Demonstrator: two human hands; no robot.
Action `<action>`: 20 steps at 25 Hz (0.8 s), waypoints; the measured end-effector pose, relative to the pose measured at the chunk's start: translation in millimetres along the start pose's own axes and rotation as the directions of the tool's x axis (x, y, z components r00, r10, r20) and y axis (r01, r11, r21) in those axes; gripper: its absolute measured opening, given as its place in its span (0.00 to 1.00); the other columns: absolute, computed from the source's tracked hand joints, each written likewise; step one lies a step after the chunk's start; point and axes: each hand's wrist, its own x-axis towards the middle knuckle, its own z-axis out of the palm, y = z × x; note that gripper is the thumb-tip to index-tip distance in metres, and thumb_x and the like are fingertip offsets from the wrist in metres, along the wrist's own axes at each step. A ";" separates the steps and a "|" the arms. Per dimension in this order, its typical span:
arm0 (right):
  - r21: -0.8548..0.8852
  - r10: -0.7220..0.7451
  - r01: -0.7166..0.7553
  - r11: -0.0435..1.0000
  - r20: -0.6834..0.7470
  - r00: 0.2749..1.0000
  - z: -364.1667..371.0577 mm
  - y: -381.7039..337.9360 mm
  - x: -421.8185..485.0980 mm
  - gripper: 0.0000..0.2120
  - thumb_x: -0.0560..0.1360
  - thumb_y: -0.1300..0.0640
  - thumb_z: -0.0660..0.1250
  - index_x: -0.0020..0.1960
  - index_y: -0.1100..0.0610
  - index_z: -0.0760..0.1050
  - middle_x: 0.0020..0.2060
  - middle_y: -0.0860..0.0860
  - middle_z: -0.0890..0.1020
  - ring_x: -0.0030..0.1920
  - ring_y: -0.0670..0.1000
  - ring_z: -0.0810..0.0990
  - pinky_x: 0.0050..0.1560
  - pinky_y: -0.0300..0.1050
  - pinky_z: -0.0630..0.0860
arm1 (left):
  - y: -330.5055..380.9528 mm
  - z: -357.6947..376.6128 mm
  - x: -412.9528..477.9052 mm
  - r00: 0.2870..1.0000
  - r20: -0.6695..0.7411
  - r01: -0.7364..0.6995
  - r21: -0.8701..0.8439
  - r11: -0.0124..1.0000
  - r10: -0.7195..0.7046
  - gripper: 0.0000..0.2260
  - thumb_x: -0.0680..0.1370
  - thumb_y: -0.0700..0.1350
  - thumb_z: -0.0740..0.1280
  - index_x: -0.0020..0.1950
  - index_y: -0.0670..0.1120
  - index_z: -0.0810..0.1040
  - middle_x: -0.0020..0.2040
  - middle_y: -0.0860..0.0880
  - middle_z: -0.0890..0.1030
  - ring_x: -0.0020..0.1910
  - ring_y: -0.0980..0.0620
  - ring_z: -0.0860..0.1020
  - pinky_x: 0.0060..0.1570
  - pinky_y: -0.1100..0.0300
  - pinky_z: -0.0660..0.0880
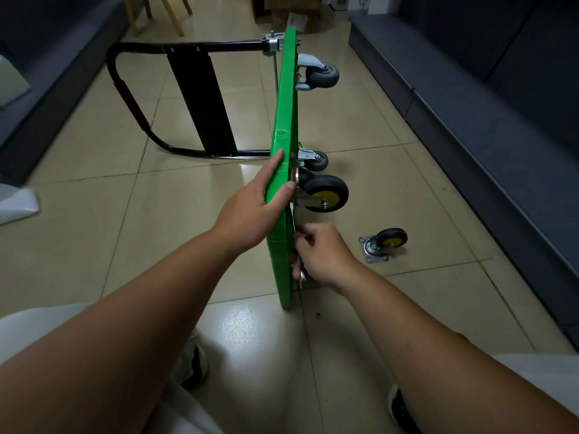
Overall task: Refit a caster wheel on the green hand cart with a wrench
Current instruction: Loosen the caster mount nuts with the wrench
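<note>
While on edge, green cart (pixel 283 120), loose yellow-hubbed caster (pixel 384 245) nearby.

The green hand cart (pixel 283 120) is stood on its long edge on the tiled floor (pixel 94 214), with its black handle (pixel 131 98) folded out to its left. Its upper edge is gripped by the left hand (pixel 250 211). What appears to be a wrench (pixel 300 274) is held against its underside by the right hand (pixel 322 255). A loose caster (pixel 383 244) lies to its right, and a small nut (pixel 318 315) lies off its near corner.
</note>
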 end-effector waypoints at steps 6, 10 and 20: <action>-0.174 -0.130 0.111 0.978 -0.102 0.986 16.8 57.9 29.4 0.18 0.80 0.54 0.63 0.69 0.43 0.74 0.48 0.50 0.85 0.44 0.53 0.84 0.49 0.53 0.82 | -2.8 0.7 2.0 1.000 0.012 -0.006 0.000 1.000 0.006 0.28 0.80 0.66 0.56 0.78 0.72 0.50 0.72 0.52 0.75 0.58 0.49 0.80 0.56 0.45 0.80; -0.168 -0.259 0.234 0.958 -0.143 0.955 27.0 75.1 46.1 0.20 0.81 0.58 0.62 0.72 0.48 0.73 0.51 0.53 0.85 0.50 0.53 0.82 0.47 0.38 0.72 | -5.7 -3.9 4.1 1.000 0.018 -0.011 -0.010 1.000 0.012 0.28 0.78 0.68 0.57 0.77 0.74 0.52 0.68 0.55 0.76 0.56 0.50 0.81 0.57 0.46 0.80; -0.548 0.459 -0.391 0.740 -0.013 0.888 -15.4 122.6 -22.2 0.03 0.78 0.62 0.65 0.46 0.58 0.76 0.38 0.56 0.80 0.38 0.56 0.81 0.36 0.41 0.77 | -2.4 -3.0 4.6 1.000 -0.008 -0.017 -0.082 0.996 0.017 0.28 0.76 0.69 0.60 0.75 0.76 0.56 0.66 0.54 0.77 0.55 0.48 0.83 0.56 0.44 0.81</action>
